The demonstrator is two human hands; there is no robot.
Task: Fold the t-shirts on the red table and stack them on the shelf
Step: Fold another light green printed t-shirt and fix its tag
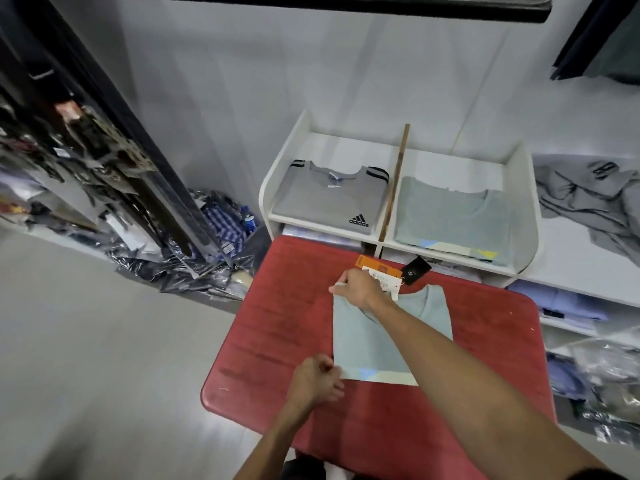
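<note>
From the head view, a pale green t-shirt (381,341) is lying folded narrow on the red surface (277,323), collar toward the far edge, its hang tags (381,271) trailing beyond the collar. The right hand (360,287), reaching across, is pinching the far left corner in a narrow grip; the left hand (317,379) is pinching the near left corner the same way. To do this well, both corners should probably be pulling evenly, keeping the left edge straight (tags tucked in first). The white shelf (526,188) beyond is holding a grey t-shirt (329,199) and another pale one (450,220).
</note>
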